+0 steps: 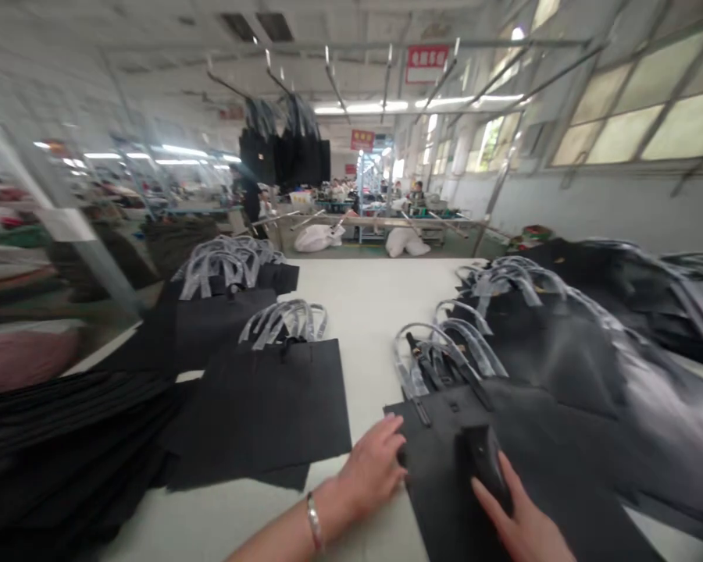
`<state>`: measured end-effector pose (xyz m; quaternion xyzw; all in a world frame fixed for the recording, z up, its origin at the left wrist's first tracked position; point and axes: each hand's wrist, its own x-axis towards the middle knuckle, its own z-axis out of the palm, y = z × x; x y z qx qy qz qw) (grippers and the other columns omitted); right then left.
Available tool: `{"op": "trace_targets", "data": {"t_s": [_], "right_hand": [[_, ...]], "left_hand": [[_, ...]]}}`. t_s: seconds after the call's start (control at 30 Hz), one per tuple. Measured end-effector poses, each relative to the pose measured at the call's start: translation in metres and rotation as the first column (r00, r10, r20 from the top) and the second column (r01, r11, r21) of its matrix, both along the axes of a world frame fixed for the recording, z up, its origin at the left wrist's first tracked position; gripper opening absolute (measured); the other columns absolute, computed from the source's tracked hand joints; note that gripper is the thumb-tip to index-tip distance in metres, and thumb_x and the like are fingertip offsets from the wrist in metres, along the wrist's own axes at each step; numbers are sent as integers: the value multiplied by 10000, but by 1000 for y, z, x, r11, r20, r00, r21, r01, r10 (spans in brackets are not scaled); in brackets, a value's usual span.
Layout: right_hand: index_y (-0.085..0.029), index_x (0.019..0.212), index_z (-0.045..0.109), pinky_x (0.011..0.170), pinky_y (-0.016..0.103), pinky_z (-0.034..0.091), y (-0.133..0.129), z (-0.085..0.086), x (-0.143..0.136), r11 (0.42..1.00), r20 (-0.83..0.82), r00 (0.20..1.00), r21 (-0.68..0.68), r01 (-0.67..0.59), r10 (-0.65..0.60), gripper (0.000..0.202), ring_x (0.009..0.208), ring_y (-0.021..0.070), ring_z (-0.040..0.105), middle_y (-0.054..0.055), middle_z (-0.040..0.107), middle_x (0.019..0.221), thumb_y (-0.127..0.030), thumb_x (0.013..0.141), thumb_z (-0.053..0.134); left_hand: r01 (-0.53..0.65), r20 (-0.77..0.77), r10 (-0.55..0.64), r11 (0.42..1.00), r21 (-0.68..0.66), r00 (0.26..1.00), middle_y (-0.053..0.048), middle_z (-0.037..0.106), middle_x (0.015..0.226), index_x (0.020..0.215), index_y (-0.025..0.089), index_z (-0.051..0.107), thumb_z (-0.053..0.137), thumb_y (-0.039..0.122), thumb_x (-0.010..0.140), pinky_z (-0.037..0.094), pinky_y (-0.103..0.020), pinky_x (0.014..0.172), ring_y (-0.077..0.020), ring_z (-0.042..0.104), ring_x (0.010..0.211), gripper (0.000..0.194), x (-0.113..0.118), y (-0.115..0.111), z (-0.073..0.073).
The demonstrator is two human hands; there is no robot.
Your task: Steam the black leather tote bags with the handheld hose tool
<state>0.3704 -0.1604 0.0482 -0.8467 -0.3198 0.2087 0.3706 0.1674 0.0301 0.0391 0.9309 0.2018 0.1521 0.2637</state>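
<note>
A flat black bag panel [439, 484] with clear-wrapped handles [445, 359] lies at the right front of the table. My left hand [378, 460], a bracelet on its wrist, has its fingers curled at this panel's left edge. Between the thumb and fingers of my right hand [524, 511] is a black oblong piece [485, 460], held over the panel; its exact kind is unclear. To the left lies another black bag panel [275, 414], its own plastic-wrapped handles [287, 320] pointing away from me.
A stack of black pieces [64, 437] fills the left front. More black panels with wrapped handles [228, 261] lie farther back left. Black bags [562, 343] are heaped along the right. Beyond the pale table [380, 289], black bags [287, 152] hang from a metal rack.
</note>
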Motion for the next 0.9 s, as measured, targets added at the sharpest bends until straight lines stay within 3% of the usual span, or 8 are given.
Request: {"op": "trace_targets", "data": {"t_s": [0.07,0.13,0.2,0.27,0.43,0.6,0.77,0.9], "right_hand": [[-193,1389,449,738,375,544,-1,5,-4,998,-9,999,-42,37,-37,739,821,306,712,131,706,1069,-530,741,558],[-100,1449,319,657,342,529,-1,12,-6,998,-104,994,-49,31,-36,797,691,269,698,102,720,838,-523,798,497],[-94,1474,230,554,303,496,-3,21,-5,1000,-220,975,-18,0,-4,801,539,229,642,3,644,589,-507,835,478],[-148,1478,214,489,271,465,-5,29,0,999,-316,948,19,-31,35,767,468,201,594,-60,557,475,-510,858,483],[-196,1334,424,375,221,419,4,48,21,988,-509,851,0,-151,130,548,390,122,516,-57,549,602,-489,879,511],[-164,1094,572,342,230,427,36,60,38,969,-558,814,-64,-237,162,389,386,127,533,-22,570,651,-457,839,601],[-234,1319,441,388,213,437,60,65,35,989,-427,894,1,-148,134,469,411,104,535,-38,554,698,-410,895,538],[-244,1365,429,381,217,429,54,75,20,972,-455,866,4,-233,209,526,407,107,535,-42,556,694,-411,882,547]], "left_hand": [[154,-27,-155,988,-22,988,-77,303,1533,1353,209,480,660,384,835,137,-421,1207,-238,216,1435,575,25,-28,-6],[217,-64,-218,976,-27,974,-92,224,1559,1433,232,387,615,513,848,71,-510,1197,-283,146,1451,688,40,-43,-7],[237,-103,-238,971,-24,966,-94,162,1572,1465,264,333,536,576,877,31,-570,1176,-313,91,1456,696,43,-50,-5],[258,-127,-258,966,-17,958,-80,146,1576,1469,300,320,478,571,909,19,-584,1168,-318,82,1456,642,35,-53,-2],[300,-160,-295,954,11,942,-41,122,1584,1482,352,259,477,578,910,47,-593,1168,-317,89,1455,652,9,-61,-5],[327,-196,-309,943,67,931,-46,107,1587,1491,338,234,440,578,927,76,-626,1153,-329,87,1454,647,6,-63,-11],[323,-178,-300,939,115,937,-53,120,1586,1488,323,250,431,583,928,98,-611,1155,-320,101,1453,643,6,-61,-10],[307,-167,-283,941,142,945,-54,121,1585,1490,316,245,423,586,929,109,-594,1160,-309,116,1453,648,3,-64,-12]]}}
